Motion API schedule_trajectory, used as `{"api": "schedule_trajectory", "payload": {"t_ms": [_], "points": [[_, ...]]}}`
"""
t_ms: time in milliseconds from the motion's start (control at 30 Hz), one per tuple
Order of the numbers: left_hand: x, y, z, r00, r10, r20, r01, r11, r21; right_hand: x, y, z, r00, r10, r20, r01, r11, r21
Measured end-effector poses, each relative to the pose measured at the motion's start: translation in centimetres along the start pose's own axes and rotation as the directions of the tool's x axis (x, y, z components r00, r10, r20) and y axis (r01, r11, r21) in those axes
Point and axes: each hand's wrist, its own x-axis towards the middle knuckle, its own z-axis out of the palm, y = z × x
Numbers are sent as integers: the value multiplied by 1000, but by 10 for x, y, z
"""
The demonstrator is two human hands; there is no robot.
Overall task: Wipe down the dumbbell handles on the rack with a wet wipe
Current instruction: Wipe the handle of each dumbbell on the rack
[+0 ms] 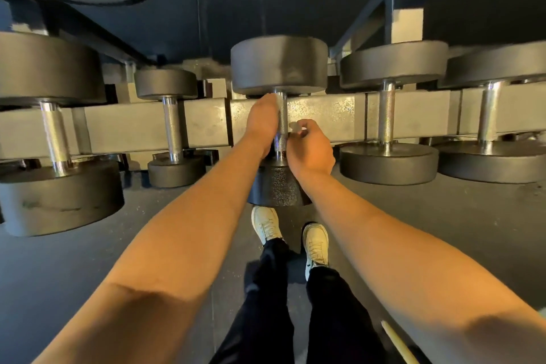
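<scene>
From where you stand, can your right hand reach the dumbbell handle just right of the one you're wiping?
Probably yes: the right hand is near that handle, only bare rack rail between, though it pinches the wet wipe.

A: Where is room left along the middle handle?
B: Little is left. Its left side is taken up by the left hand, its near right by the right hand, in which the wet wipe is pinched. It is closed off by the far head and the near head.
A: And beside it?
B: Open gaps are seen over the rack rail, left toward the small dumbbell and right toward the next dumbbell.
</scene>
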Motion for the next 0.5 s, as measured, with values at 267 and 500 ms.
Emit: {"api": "schedule_trajectory", "payload": {"t_ms": [267, 500], "points": [[2, -14, 6, 995, 104, -4, -99, 957, 273, 0, -3, 0, 1000, -4, -9, 3, 999, -45], [-15, -38, -17, 975, -42, 218, -130, 687, 715, -4, -5, -3, 1000, 16, 26, -15, 999, -45]]}}
